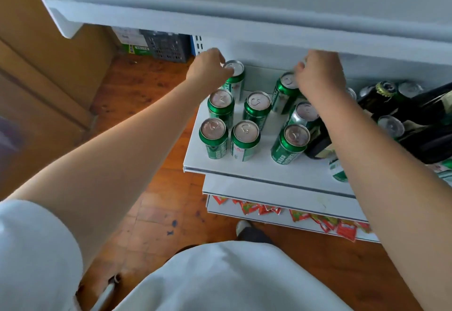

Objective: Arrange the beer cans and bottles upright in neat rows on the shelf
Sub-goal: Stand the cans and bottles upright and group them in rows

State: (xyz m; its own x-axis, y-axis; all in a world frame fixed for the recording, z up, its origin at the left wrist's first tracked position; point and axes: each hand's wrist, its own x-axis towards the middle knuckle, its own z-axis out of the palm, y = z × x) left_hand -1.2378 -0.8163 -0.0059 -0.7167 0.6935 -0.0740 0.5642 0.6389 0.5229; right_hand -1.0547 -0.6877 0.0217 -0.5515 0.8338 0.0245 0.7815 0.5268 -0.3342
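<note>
Several green beer cans stand upright on the white shelf [247, 167]. My left hand [208, 68] grips the rim of the back-left can [235, 75]. My right hand [319, 73] grips the top of another can [285, 90] farther right at the back. In front of them stand cans in rows, among them one [221, 103], one [256, 107], one at the front left [213, 137] and one [244, 139]. Another can [289, 143] stands by my right forearm. Dark bottles [381, 100] lie on their sides at the right among more cans.
An upper white shelf [220, 17] overhangs the cans closely. A lower shelf holds red snack packets [325, 222]. A grey crate [168, 46] and cardboard boxes [49, 66] sit on the wooden floor to the left.
</note>
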